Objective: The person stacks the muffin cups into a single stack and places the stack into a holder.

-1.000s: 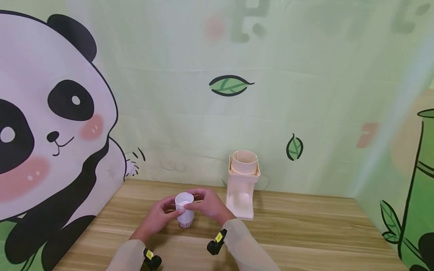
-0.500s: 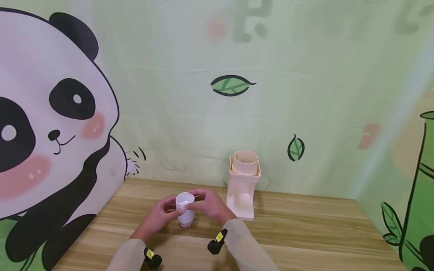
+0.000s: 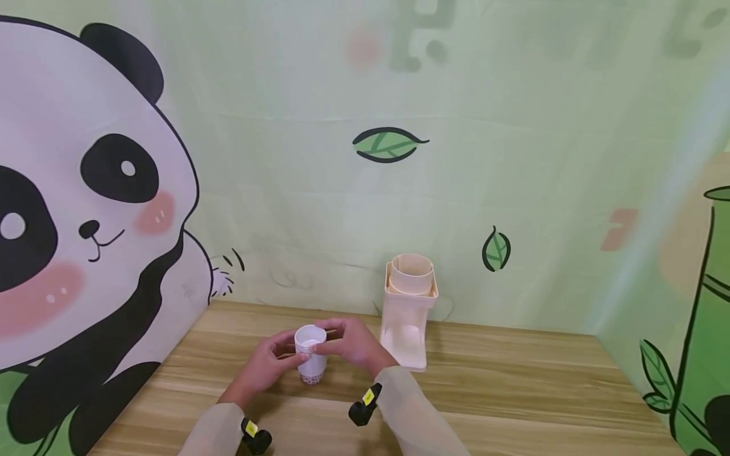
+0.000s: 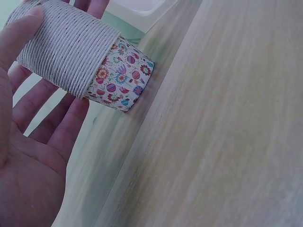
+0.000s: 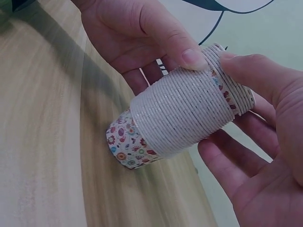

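Observation:
A stack of nested paper cups (image 3: 311, 364) is held upright just above the wooden table, white rims layered along its side. Its lowest cup shows a colourful flower print (image 4: 122, 75) in the left wrist view. My left hand (image 3: 266, 366) grips the stack from the left, thumb in front and fingers behind. From the right, my right hand (image 3: 353, 345) pinches the upper part near the mouth. In the right wrist view, a narrow printed band (image 5: 222, 90) shows between the top few rims and the others, with the two thumbs on either side of it.
Behind and right of the hands stands a pale pink plastic holder (image 3: 403, 329) with a round tube (image 3: 412, 275) in its top. A green backdrop cloth (image 3: 319, 209) with a panda print rises at the table's (image 3: 513, 386) back edge.

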A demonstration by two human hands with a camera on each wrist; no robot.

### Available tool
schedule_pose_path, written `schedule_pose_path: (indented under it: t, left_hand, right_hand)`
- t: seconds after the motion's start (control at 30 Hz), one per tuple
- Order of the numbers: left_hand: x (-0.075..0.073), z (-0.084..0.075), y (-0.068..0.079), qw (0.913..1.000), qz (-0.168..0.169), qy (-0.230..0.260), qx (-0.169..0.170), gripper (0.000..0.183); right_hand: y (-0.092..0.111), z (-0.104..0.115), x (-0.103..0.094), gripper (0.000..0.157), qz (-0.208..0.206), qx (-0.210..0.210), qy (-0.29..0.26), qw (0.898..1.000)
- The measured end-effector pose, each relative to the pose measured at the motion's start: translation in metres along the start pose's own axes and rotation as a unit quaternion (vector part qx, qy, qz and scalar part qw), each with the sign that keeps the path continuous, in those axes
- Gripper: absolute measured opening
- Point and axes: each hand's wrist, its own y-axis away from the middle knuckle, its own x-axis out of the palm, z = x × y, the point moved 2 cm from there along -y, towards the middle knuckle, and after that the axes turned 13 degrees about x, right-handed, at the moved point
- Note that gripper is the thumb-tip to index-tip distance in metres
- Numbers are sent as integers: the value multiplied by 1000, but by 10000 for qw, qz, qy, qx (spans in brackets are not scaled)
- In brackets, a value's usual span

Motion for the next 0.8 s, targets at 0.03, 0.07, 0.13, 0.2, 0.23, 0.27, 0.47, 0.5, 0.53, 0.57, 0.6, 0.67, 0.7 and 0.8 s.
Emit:
schedule_pose_path:
  t: [0.03,0.07,0.13,0.2,0.23,0.27,0.47,0.5,0.53,0.57,0.6,0.67,0.7,0.8]
  left_hand:
    - [0,0,0,10000,-14,-9,3,53]
    - [0,0,0,10000,-14,-35,8,53]
    - [1,-1,-1,10000,-21,-74,28,53]
    - [1,-1,0,9999,-42,-87,71,53]
    - [1,-1,0,9999,-45,-99,82,53]
    - [1,-1,0,9999,-27,-109,106,52]
    - [1,1,1,9995,-33,14,299,51]
    - [1,1,2,9995,-42,37,324,51]
    - [1,2,2,9994,-31,43,354,51]
    - [0,3,2,9993,-45,60,359,51]
    - [0,3,2,9993,-46,77,362,50]
    - [0,3,2,9992,-13,82,403,50]
    - [0,2,3,9991,-15,92,416,50]
    - [-1,0,2,9986,34,84,515,50]
  right_hand:
    - [0,-1,0,44,-14,-15,-9,10000]
    - [-1,-2,0,44,-33,-32,-30,10000]
    - [-1,-4,1,44,-62,-79,-71,9999]
    - [-2,-7,2,44,-77,-138,-126,9998]
    - [-3,-10,3,45,-71,-169,-159,9997]
    - [-3,-12,4,46,-58,-217,-191,9996]
    - [-5,-22,8,48,-58,-513,-355,9980]
    - [-5,-23,8,47,-74,-520,-371,9979]
    - [-4,-24,8,46,-89,-524,-381,9979]
    - [-3,-24,8,46,-93,-520,-393,9978]
    - [-3,-25,9,45,-106,-539,-404,9977]
    - [-1,-25,9,45,-103,-555,-419,9975]
    - [1,-26,9,45,-99,-546,-432,9975]
    - [3,-27,9,44,-123,-576,-520,9969]
